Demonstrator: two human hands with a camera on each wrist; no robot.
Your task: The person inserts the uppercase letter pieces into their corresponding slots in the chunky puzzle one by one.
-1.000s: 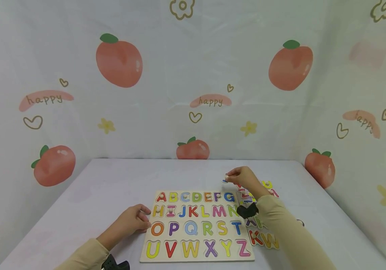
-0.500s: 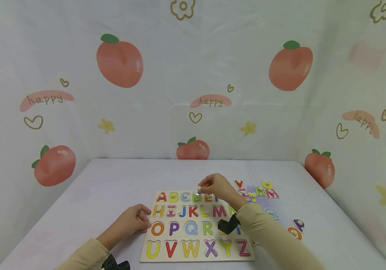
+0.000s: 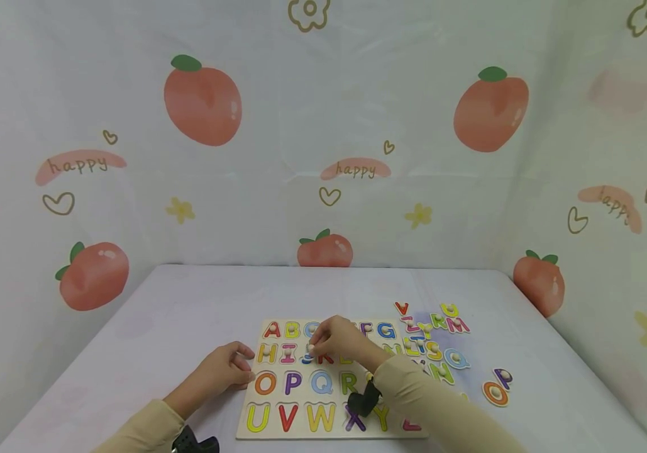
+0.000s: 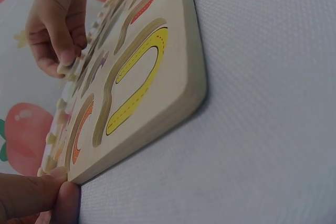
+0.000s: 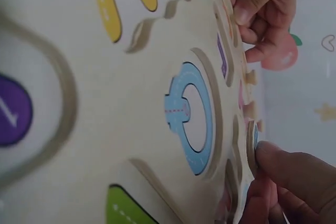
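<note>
A wooden alphabet puzzle board (image 3: 331,434) lies on the white table. My left hand (image 3: 224,368) holds its left edge; in the left wrist view, the thumb (image 4: 56,173) is at the board's rim. My right hand (image 3: 341,341) pinches a small blue letter piece (image 3: 306,359) by its knob, over the J slot in the second row. In the right wrist view this piece (image 5: 252,148) is tilted, seen edge-on close to the board. Knobbed letters such as A (image 3: 272,329), H (image 3: 267,353) and I (image 3: 288,353) sit in their slots. The right hand and sleeve hide part of the board.
Loose letter pieces lie right of the board, among them a red V (image 3: 401,308), a pink M (image 3: 458,324), a blue Q (image 3: 456,358), an orange O (image 3: 495,394) and a purple P (image 3: 503,378). A printed cloth wall (image 3: 255,207) stands behind the table.
My right hand has carried the blue letter piece from beyond the board's far right corner leftward and nearer, down over the J slot. My left hand stays at the board's left edge.
</note>
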